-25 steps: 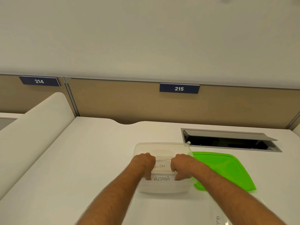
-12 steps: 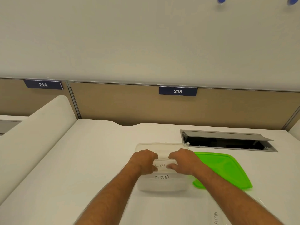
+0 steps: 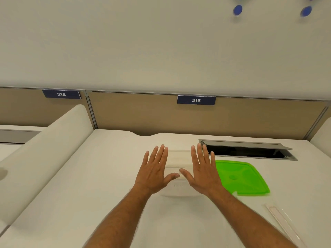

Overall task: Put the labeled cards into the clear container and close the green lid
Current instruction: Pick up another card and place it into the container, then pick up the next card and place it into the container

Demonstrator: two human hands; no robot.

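The clear container stands on the white desk, mostly covered by my two hands. White labeled cards show between my thumbs inside it, their writing blurred. My left hand is flat with fingers spread above the container's left half. My right hand is flat and spread above its right half. Neither hand holds anything. The green lid lies flat on the desk right of the container, off the box.
An open grey cable hatch is set into the desk behind the lid. A clear strip-like sleeve lies at the lower right. A white rounded divider rises on the left; a tan partition closes the back.
Both hands have let go of the cards and opened flat, fingers spread, rising above the container. The camera has tilted up slightly.
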